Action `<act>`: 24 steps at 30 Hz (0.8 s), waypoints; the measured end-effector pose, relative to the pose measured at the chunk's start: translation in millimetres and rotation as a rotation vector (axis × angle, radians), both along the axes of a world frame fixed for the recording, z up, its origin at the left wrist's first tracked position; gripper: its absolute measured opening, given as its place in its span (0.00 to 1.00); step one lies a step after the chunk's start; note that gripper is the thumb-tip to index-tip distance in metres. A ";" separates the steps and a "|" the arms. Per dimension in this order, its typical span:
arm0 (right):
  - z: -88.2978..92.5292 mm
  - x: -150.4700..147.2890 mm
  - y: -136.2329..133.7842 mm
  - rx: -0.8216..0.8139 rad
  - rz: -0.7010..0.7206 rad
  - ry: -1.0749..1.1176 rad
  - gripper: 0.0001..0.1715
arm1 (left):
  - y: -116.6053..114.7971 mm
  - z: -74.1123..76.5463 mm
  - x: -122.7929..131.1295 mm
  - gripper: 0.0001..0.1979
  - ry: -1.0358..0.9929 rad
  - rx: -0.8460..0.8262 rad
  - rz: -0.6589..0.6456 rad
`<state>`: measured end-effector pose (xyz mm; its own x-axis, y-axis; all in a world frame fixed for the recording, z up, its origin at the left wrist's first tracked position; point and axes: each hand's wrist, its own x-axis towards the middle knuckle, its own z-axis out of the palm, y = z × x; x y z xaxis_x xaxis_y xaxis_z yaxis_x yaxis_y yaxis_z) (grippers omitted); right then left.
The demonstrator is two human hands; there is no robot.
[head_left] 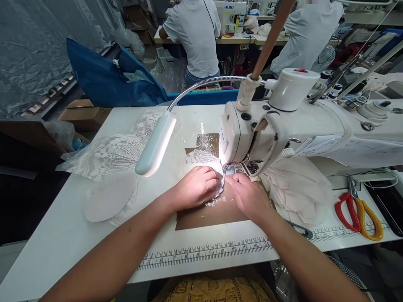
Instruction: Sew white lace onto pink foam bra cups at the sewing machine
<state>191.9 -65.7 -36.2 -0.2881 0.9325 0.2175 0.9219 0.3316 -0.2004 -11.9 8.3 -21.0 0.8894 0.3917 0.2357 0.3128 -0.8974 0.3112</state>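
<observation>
A white lace piece [201, 157] lies under the needle area of a white sewing machine [244, 130]. My left hand [201, 186] rests on this lace with its fingers curled together, holding it down by its edge. Just right of the needle is my right hand [248, 195], its thumb and fingertips pressed together close to the fabric edge. Whatever is between those fingertips is too small to make out. Both hands are over a brown taped patch [209, 216] on the table. The lamp [156, 144] hangs to the upper left of my left hand.
Left on the table [56, 222] lie lace pieces [110, 155] and a smooth pale oval [108, 199]. Beige fabric pieces [297, 188] are piled right, beside red-and-yellow-handled scissors [359, 214]. A ruler strip [204, 253] runs along the front. Two people sit behind.
</observation>
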 end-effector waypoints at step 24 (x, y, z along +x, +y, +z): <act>-2.6 7.5 -8.6 0.026 0.266 0.198 0.19 | -3.9 1.2 -4.4 0.15 0.000 -0.009 0.042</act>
